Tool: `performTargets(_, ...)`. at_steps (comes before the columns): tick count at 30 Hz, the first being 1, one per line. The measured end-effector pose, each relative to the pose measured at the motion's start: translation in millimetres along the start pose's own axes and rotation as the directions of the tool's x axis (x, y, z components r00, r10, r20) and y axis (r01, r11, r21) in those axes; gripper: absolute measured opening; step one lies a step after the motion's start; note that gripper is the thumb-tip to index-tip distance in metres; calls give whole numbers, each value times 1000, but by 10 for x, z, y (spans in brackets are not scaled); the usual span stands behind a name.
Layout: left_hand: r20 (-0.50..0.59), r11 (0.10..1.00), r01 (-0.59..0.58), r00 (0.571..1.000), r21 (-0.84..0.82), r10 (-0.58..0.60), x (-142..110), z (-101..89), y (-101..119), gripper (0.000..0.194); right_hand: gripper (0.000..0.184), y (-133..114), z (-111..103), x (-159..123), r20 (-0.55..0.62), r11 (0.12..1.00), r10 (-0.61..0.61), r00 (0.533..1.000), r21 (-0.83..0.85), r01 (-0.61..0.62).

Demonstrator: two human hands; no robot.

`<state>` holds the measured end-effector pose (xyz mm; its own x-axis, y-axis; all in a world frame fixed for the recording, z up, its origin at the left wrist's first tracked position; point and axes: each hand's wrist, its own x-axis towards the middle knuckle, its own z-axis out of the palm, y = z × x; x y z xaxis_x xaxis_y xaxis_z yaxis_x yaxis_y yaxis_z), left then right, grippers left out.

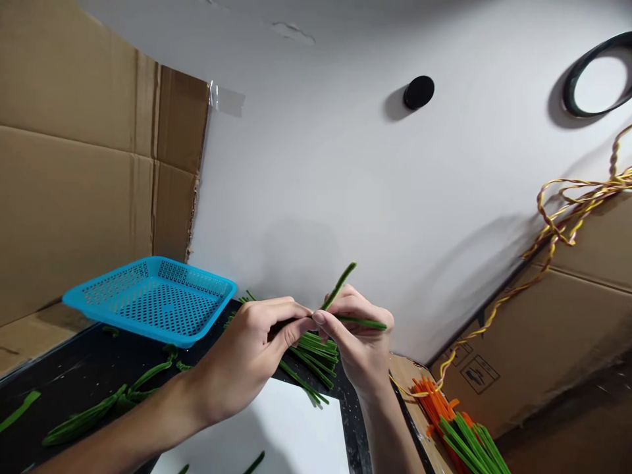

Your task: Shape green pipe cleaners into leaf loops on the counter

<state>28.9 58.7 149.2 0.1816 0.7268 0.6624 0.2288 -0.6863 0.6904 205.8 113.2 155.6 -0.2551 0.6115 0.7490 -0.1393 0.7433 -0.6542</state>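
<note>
Both hands meet above the table, fingertips pinched together on a green fuzzy pipe cleaner. My left hand is closed, its thumb and forefinger at the stem's near joint. Facing it, my right hand is closed too, thumb and fingers pressed on the same piece. One end sticks up past the right fingers and another green length lies across that hand. Whether these are one bent stem or two, I cannot tell. Behind and below the hands lies a bundle of green pipe cleaners, partly hidden.
A blue perforated basket stands at the back left. Shaped green pieces lie on the black table at left. Under my hands is a white sheet. Orange pipe cleaners and more green ones lie at right, near cardboard and twisted wire.
</note>
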Motion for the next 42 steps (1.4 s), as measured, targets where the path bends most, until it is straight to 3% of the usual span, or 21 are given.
performTargets(3,39,999,29,999,-46,-27,12,-43,13,29,16,38,48,-21,-29,999,-52,998,2,53)
performTargets(6,47,1000,-6,999,28,4,9,-73,8,29,17,87,85,-27,-25,999,-12,1000,45,13)
performTargets(10,-1,946,-209,976,249,216,-21,-60,-48,23,24,109,112,-15,-4,978,112,994,180,-110)
performTargets(12,-21,856,-336,927,392,373,-36,-54,-105,20,30,81,130,-7,3,957,176,984,233,-172)
performTargets(15,62,606,-498,801,620,595,-36,-75,-208,18,36,15,162,4,30,938,279,960,208,-279)
performTargets(17,158,445,-560,728,699,667,-23,-98,-262,18,39,-25,178,9,26,926,346,938,151,-346)
performTargets(18,178,423,-566,722,707,669,-15,-104,-276,19,40,-42,181,12,16,921,370,929,123,-369)
performTargets(19,166,454,-558,739,694,653,-8,-107,-279,20,40,-58,179,15,7,918,385,923,100,-383)
performTargets(21,72,645,-485,828,590,557,2,-103,-249,23,37,-92,160,23,3,924,376,927,68,-375)
performTargets(23,-30,871,-321,934,371,357,9,-101,-187,24,29,-129,116,31,35,941,331,943,54,-333)
performTargets(25,-51,989,-112,992,97,117,17,-113,-121,24,19,-164,56,39,106,958,269,957,75,-277)
performTargets(27,14,981,77,997,-178,-76,26,-135,-80,28,16,-187,0,45,195,964,209,958,126,-236)
performTargets(30,163,837,281,959,-469,-231,34,-159,-70,32,15,-182,-29,49,249,965,134,959,188,-183)
performTargets(35,330,622,467,884,-628,-331,39,-137,-62,26,6,-85,31,27,132,980,39,991,189,-64)
performTargets(37,349,576,484,875,-659,-337,46,-131,-52,26,11,-62,23,17,46,996,-34,998,87,30)
performTargets(39,328,610,468,883,-639,-334,51,-135,-52,26,16,-80,-21,15,-16,977,-163,986,-143,159)
performTargets(42,282,725,413,910,-551,-304,49,-148,-60,24,18,-170,-119,32,67,851,-281,957,-444,281)
